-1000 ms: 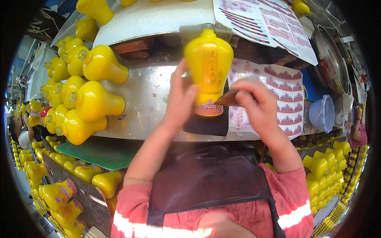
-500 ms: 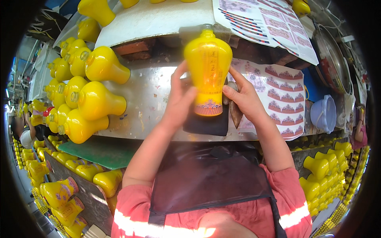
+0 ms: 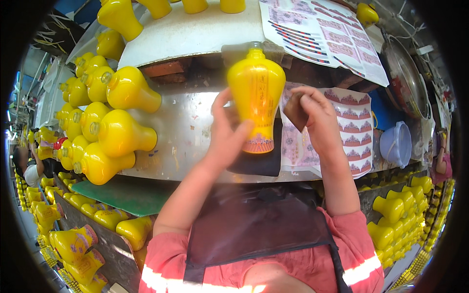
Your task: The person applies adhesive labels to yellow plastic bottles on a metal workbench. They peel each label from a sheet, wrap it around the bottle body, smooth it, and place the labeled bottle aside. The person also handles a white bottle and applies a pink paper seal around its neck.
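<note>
A yellow vase-shaped bottle (image 3: 256,93) with a patterned band at its base stands upright over a dark pad (image 3: 261,158) on a metal worktable (image 3: 188,136). My left hand (image 3: 227,129) grips the bottle's left side and lower body. To the right of the bottle, my right hand (image 3: 315,117) pinches a small brown square piece (image 3: 295,111) beside the bottle's shoulder.
Several yellow bottles (image 3: 117,132) lie stacked on their sides at the table's left. Sheets of pink decals (image 3: 354,129) lie at the right, with more sheets (image 3: 322,31) above. A pale blue bowl (image 3: 396,144) sits far right. More yellow bottles (image 3: 73,244) fill crates below.
My right hand has lifted away from the bottle's lower right side and moved up and right, now holding the brown piece near the bottle's shoulder. The left hand keeps its grip.
</note>
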Demonstrator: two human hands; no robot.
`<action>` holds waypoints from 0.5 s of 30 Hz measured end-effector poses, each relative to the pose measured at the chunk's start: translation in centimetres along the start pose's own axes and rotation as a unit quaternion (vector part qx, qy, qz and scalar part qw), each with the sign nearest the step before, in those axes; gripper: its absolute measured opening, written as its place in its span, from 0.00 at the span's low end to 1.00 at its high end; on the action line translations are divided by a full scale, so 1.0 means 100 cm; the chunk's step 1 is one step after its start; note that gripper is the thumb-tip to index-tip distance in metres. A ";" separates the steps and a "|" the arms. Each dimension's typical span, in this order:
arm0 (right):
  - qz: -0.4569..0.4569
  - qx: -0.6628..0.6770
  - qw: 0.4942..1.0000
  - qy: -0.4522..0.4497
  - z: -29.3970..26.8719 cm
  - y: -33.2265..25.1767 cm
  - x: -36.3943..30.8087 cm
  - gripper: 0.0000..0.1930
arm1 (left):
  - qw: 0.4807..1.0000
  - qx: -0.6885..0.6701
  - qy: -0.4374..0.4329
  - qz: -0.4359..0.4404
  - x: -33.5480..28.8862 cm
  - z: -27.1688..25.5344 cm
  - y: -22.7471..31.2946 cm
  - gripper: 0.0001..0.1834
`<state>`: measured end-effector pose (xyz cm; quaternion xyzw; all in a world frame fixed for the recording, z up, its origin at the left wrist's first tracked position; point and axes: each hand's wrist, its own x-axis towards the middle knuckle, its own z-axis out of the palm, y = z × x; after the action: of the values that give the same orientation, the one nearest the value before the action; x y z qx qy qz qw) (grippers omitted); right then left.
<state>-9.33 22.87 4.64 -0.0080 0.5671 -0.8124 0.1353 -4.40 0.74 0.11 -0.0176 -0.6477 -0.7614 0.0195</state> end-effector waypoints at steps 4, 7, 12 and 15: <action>-0.226 -0.334 0.914 -0.035 0.027 0.011 -0.010 0.15 | 1.000 0.021 0.010 0.002 0.000 0.004 0.001 0.47; -0.293 -0.358 0.875 0.142 0.031 0.012 0.000 0.14 | 1.000 0.022 -0.005 0.004 0.000 0.001 0.002 0.46; -0.575 -0.529 0.623 -0.035 0.030 0.003 -0.005 0.16 | 0.999 0.000 -0.015 0.037 0.002 -0.004 -0.002 0.38; -0.563 -0.557 0.588 -0.167 0.041 0.004 -0.025 0.19 | 1.000 -0.003 0.005 0.027 0.004 -0.006 -0.005 0.37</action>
<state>-6.19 19.50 6.06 -0.5348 0.7585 -0.2363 -0.2876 -4.77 0.23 -0.43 -0.0307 -0.6444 -0.7628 0.0432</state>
